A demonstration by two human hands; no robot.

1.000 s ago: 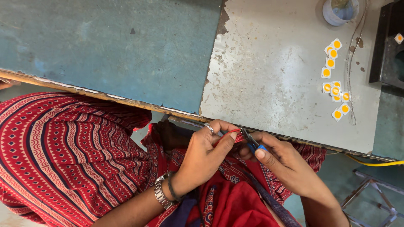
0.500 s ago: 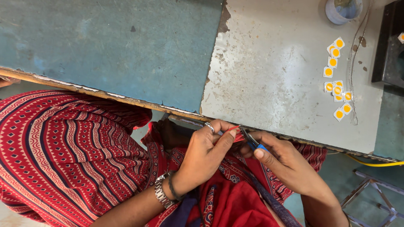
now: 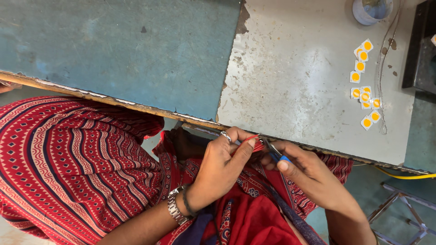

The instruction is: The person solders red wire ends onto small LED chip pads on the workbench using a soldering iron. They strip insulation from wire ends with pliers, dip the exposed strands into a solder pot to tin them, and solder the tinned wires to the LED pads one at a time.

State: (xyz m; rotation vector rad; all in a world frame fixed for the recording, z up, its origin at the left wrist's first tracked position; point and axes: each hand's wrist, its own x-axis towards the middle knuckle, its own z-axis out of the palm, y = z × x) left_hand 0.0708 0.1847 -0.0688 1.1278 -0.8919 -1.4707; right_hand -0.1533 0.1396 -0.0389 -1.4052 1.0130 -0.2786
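Observation:
My left hand [image 3: 222,165] pinches a thin red wire [image 3: 255,144] just below the table's front edge; a ring sits on one finger and a metal watch on the wrist. My right hand [image 3: 309,174] grips a small blue-handled cutting tool [image 3: 275,153], its dark jaws touching the red wire's end. Both hands hover over my lap, which is covered by red patterned cloth [image 3: 77,159].
A worn table [image 3: 281,77], blue on the left and grey on the right, fills the top. Several small white squares with yellow centres [image 3: 365,93] lie at its right, beside a thin wire, a white cup [image 3: 371,10] and a black box [image 3: 420,50]. A yellow cable [image 3: 399,174] runs below.

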